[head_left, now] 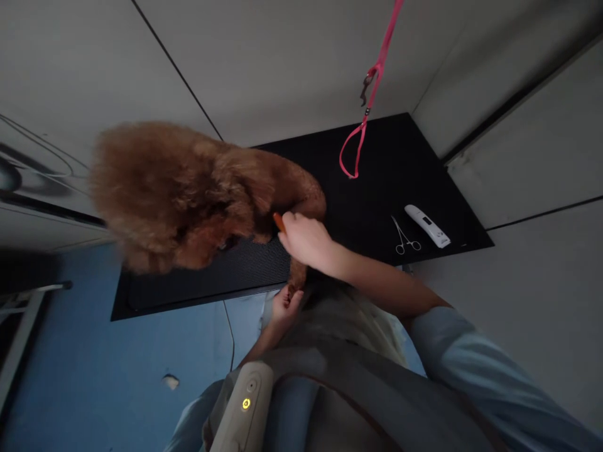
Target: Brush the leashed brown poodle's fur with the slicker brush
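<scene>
A fluffy brown dog [183,191] stands on a black grooming table [377,188]. My right hand [306,238] is closed round an orange-handled tool [279,221] pressed against the dog's fur near its hind leg. Lower down, at the table's near edge, my left hand [285,304] grips the dog's paw [294,285]. Most of the tool is hidden by my fingers and the fur.
A pink leash loop [358,141] hangs above the table. Small scissors [404,237] and a white clipper-like device [428,226] lie at the table's right end. White walls surround the table, and a blue floor [117,370] lies below. A beige device [245,405] sits on my chest.
</scene>
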`<state>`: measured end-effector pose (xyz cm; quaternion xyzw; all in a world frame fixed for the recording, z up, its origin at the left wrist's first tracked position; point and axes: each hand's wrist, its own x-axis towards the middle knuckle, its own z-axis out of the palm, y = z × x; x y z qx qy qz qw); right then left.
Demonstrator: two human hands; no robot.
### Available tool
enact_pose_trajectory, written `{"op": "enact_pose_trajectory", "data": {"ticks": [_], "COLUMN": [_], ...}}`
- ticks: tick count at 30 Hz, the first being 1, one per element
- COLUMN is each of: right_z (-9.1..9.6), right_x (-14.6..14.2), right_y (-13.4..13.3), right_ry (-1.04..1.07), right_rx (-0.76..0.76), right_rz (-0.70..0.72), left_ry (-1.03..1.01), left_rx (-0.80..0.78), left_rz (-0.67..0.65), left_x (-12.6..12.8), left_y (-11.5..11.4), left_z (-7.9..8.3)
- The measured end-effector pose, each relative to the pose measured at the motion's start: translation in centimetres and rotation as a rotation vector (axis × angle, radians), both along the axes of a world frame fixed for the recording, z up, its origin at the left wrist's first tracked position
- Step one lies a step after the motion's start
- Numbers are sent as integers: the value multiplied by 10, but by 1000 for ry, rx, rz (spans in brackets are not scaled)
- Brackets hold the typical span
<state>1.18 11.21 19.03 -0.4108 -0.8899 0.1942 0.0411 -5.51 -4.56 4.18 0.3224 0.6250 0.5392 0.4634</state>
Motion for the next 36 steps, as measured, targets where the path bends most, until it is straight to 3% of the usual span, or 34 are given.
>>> {"op": "enact_pose_trajectory", "data": {"ticks": [3, 5, 7, 8, 11, 12, 14, 16, 17, 20, 22, 24, 26, 30, 32, 34, 36], "right_z": [-2, -3, -4, -5, -4, -3, -1, -1, -1, 0, 6, 15, 20, 11, 5, 1, -1], "right_x": [-8, -12, -16, -18, -20, -21, -22, -22, -23, -23, -22, -19, -16, -5, 3, 11, 20], "right_y": [-2, -2, 0, 2, 12, 16, 23, 23, 22, 26, 38, 50, 52, 27, 16, 11, 8], "right_ry": [-100, -150, -131, -117, -156, -171, -154, -98, -93, -184, -200, -135, -100, -206, -201, -119, -51], "right_rx": [-91, -58, 33, 30, -106, -106, 33, 180, 179, 3, 29, 221, 320, 16, 0, 128, 140], "right_rz": [138, 82, 29, 67, 209, 184, 35, -19, 37, 270, 204, 30, 9, 347, 241, 21, 13], "left_ry": [254, 450, 580, 617, 684, 701, 729, 739, 740, 729, 700, 659, 617, 506, 436, 362, 292], "left_rx": [-96, -129, -84, -49, 18, 23, 14, 5, 2, -7, -29, -64, -99, -123, -138, -143, -135], "left_rz": [-81, -124, -133, -147, -181, -184, -176, -181, -187, -198, -208, -223, -238, -239, -224, -206, -195], "left_x": [0, 1, 1, 2, 3, 3, 5, 6, 7, 10, 10, 10, 9, 7, 6, 5, 3], "left_y": [-3, -5, -6, -6, -7, -8, -9, -10, -10, -11, -11, -11, -10, -10, -11, -11, -10], "left_z": [2, 0, -2, -4, -6, -7, -10, -14, -16, -23, -26, -27, -25, -20, -18, -17, -17]}}
